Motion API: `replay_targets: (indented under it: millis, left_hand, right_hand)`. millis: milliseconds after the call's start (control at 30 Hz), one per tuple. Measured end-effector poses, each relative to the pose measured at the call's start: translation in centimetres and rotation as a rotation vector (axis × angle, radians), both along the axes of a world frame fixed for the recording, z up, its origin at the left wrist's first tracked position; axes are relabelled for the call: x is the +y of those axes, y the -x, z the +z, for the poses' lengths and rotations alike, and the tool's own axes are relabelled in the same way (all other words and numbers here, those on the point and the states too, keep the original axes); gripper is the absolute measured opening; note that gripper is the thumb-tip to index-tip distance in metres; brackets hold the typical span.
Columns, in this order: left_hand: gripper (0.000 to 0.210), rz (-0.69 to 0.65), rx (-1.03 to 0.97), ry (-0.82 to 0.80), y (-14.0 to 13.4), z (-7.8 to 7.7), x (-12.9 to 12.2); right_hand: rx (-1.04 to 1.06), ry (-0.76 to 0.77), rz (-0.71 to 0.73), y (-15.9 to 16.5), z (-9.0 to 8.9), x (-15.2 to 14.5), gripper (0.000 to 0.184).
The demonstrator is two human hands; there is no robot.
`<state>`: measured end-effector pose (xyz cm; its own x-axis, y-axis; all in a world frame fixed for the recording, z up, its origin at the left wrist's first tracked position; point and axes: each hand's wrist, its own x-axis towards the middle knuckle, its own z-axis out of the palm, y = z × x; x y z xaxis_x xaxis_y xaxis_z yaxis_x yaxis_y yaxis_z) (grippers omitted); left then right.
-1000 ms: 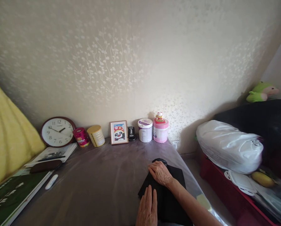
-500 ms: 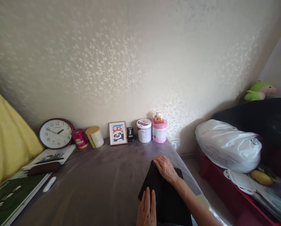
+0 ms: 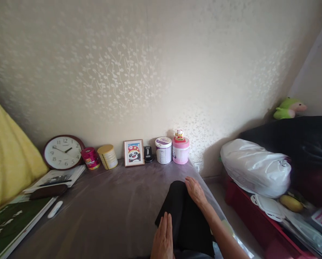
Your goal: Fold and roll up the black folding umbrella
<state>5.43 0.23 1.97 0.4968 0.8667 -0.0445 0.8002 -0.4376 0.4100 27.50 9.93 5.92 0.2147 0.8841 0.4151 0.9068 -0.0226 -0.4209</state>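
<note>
Black folded fabric (image 3: 189, 225) lies under a flat, straight-fingered left hand (image 3: 163, 235), gripping nothing, and loosely bent right hand (image 3: 195, 192), grip unclear; light, even pressure should smooth it best.

blk cloth (image 3: 185, 219), pnk tub (image 3: 180, 153), leaf-patt. wall (image 3: 131, 72)

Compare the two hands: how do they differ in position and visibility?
The left hand sits lower in the picture; the right hand reaches higher. The right hand shows with its forearm, while the left hand is cut off by the bottom edge. Both touch the black cloth.
</note>
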Motion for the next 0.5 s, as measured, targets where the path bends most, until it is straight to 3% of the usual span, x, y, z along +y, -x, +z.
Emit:
replay_targets:
  millis: [100,267,367,500]
  left_hand:
    - [0.082,-0.012,-0.064,0.036,0.4,1.6,-0.6]
    - [0.087,-0.002,-0.054,0.103,0.5,4.0,-1.5]
    - [0.087,0.009,-0.047,0.079,0.5,3.8,-1.7]
    - [0.088,-0.009,-0.105,-0.08,0.5,1.9,-1.7]
  right_hand:
    - [0.067,-0.057,-0.152,-2.4,-0.1,-3.4,0.031]
    - [0.258,0.03,-0.232,-2.9,-0.4,-8.9,0.037]
    - [0.418,0.108,-0.214,-1.6,-0.2,-10.5,0.039]
    - [0.468,0.099,-0.202,-0.1,0.3,-11.6,0.044]
